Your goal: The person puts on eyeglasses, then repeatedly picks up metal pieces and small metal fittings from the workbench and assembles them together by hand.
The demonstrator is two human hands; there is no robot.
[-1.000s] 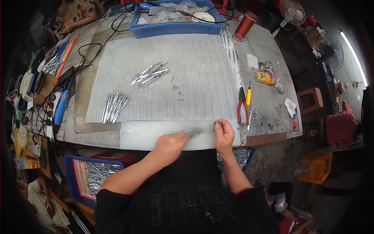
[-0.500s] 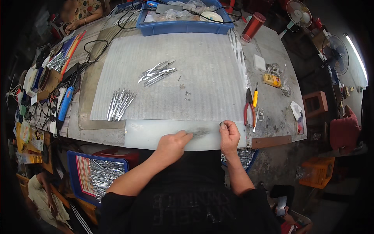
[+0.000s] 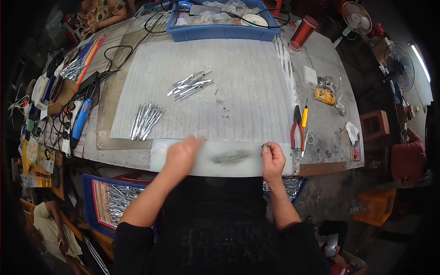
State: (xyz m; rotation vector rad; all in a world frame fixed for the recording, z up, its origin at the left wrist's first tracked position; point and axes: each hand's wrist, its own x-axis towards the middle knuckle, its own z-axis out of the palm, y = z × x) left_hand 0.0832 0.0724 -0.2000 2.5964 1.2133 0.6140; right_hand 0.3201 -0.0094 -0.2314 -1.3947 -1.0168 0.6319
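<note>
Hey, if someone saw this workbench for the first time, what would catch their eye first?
Probably the big pale ribbed mat covering the table's middle, with two bundles of shiny metal rods lying on it. Next, the blue tray at the far edge and the red-handled pliers to the right. At the near edge, the left hand and right hand rest on a white board.

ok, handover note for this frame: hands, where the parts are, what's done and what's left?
Left hand: blurred, over the white board at the table's near edge, apparently empty.
Right hand: fingers pinched on something small at the board's right end; too small to identify.
Parts: two piles of metal pieces on the ribbed mat, near-left pile and centre pile.
Pliers lie right of the mat.
Done/left: can't tell.
</note>
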